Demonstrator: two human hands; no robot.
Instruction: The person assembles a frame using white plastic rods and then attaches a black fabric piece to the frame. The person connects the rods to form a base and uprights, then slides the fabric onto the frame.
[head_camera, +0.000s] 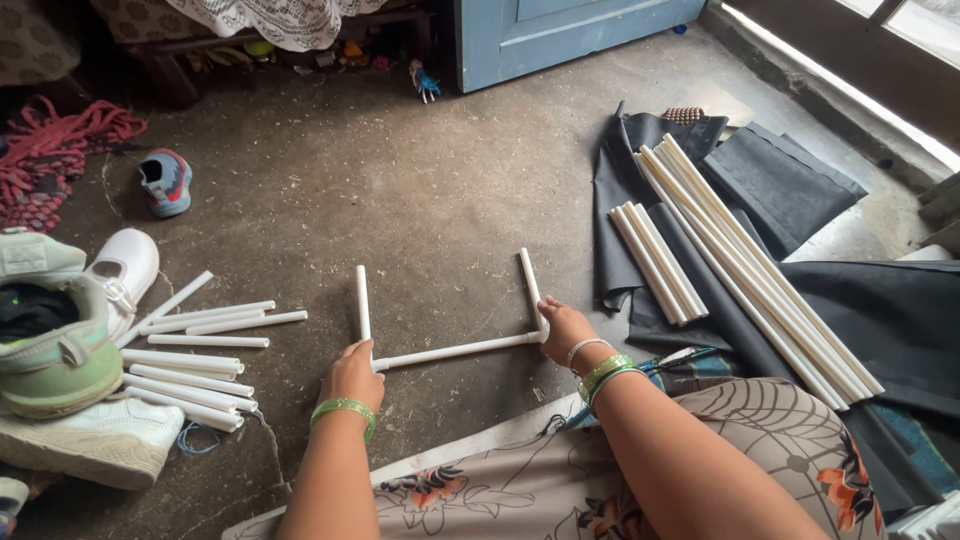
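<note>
So there's a U-shaped frame (455, 348) of thin white pipes lying flat on the concrete floor (420, 190), right in front of the person's knees: one long piece across the bottom and two short pieces pointing away from them. The left hand (352, 375) has its grip closed around the left corner joint, fingers curled over the pipe where the short piece meets the long one. The right hand (565, 327) is doing the same on the right corner, grip wrapped tight on that joint. Both wrists have green bangles.

Off to the left is a loose pile of short white pipes (195, 355), just beside some shoes (75, 350). To the right, longer white pipes (750, 265) lie on folded dark cloth (790, 180), well apart from the frame. A blue door (560, 30) is at the top.
</note>
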